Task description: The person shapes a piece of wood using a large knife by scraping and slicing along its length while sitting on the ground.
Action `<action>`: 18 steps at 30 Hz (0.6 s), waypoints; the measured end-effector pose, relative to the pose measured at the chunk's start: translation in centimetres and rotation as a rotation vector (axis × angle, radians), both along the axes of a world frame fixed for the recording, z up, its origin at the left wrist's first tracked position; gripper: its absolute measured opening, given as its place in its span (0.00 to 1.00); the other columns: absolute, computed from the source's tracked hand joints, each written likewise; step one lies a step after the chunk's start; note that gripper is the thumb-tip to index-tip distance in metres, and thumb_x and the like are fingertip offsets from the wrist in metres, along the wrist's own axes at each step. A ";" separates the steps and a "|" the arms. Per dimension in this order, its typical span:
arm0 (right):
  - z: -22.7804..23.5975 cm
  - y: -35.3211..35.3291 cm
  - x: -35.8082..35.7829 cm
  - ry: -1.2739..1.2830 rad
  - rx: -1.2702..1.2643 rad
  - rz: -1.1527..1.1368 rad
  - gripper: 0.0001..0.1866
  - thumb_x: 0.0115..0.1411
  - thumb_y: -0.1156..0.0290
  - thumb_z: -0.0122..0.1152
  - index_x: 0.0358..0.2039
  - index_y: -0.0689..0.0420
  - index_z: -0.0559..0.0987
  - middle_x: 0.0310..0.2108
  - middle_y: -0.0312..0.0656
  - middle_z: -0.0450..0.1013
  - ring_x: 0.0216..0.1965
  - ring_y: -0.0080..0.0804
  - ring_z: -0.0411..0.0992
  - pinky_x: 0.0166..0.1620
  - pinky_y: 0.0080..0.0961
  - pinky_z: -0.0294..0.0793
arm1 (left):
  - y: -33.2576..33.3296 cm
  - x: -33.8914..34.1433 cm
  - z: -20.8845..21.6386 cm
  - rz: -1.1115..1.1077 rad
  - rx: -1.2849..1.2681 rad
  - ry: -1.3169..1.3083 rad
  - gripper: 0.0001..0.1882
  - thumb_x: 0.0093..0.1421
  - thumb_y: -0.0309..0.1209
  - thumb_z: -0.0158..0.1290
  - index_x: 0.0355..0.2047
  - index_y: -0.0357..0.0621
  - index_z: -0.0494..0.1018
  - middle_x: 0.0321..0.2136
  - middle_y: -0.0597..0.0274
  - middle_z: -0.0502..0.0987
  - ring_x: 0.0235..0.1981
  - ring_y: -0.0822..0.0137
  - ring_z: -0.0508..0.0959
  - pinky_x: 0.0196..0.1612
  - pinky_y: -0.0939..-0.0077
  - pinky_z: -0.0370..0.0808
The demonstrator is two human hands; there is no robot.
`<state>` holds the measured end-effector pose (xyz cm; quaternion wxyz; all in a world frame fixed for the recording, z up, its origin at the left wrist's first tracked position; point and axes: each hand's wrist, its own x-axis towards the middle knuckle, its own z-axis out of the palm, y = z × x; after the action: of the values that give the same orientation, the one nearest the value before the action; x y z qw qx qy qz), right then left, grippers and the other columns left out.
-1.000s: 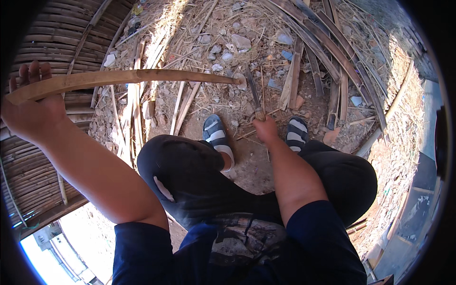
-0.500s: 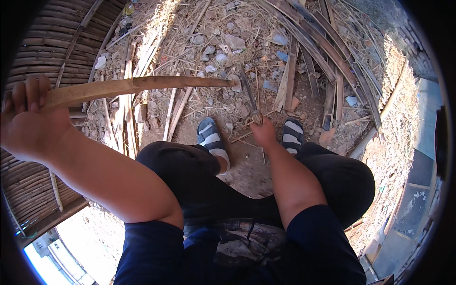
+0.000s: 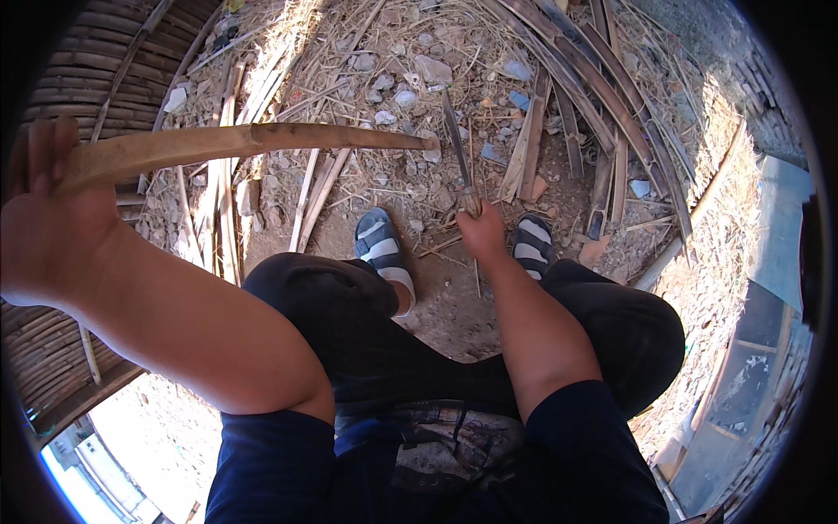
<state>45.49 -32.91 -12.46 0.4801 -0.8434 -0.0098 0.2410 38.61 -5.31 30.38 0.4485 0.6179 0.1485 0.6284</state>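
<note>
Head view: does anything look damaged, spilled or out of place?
Nothing stands out about the bamboo strip in the left hand or the knife in the right hand. Beyond the sandals, stones and blue fragments lie scattered; the blue pieces look odd against the brown ground.

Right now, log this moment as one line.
Left hand: gripping bamboo-like strip | right hand: holding knife by handle, blade pointing away | strip's far tip: near blade, contact unclear | ground: scattered stones
</note>
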 end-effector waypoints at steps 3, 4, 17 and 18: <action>-0.6 0.0 0.0 -0.025 -0.023 -0.017 0.18 0.51 0.64 0.62 0.40 0.63 0.78 0.31 0.57 0.78 0.37 0.57 0.77 0.42 0.45 0.75 | 0.9 -0.1 -0.5 -0.039 0.038 0.030 0.16 0.63 0.40 0.38 0.24 0.41 0.60 0.19 0.61 0.54 0.16 0.68 0.55 0.22 0.75 0.60; -0.4 0.1 0.0 -0.030 -0.040 -0.005 0.18 0.51 0.64 0.62 0.40 0.63 0.78 0.32 0.57 0.78 0.38 0.58 0.77 0.43 0.45 0.75 | 1.1 -0.2 -0.4 -0.001 0.078 0.075 0.16 0.64 0.39 0.33 0.26 0.40 0.59 0.20 0.60 0.53 0.17 0.68 0.55 0.22 0.74 0.61; -2.9 0.3 -3.1 -0.056 -0.423 0.230 0.23 0.52 0.65 0.64 0.45 0.66 0.74 0.31 0.59 0.78 0.36 0.60 0.78 0.39 0.48 0.76 | 7.0 -1.6 -1.8 0.086 -0.122 -0.008 0.15 0.63 0.37 0.40 0.33 0.34 0.65 0.26 0.55 0.62 0.22 0.65 0.64 0.25 0.72 0.68; -3.1 0.4 -3.1 -0.063 -0.412 0.228 0.23 0.52 0.65 0.64 0.45 0.66 0.74 0.32 0.59 0.78 0.37 0.60 0.78 0.40 0.48 0.76 | 8.0 -2.2 -2.0 0.026 -0.112 -0.013 0.14 0.63 0.35 0.39 0.33 0.34 0.65 0.26 0.55 0.63 0.22 0.65 0.64 0.25 0.72 0.68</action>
<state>42.43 -32.49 -15.55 0.2669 -0.9242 -0.0705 0.2640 36.40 2.70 28.40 0.4753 0.5857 0.1887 0.6289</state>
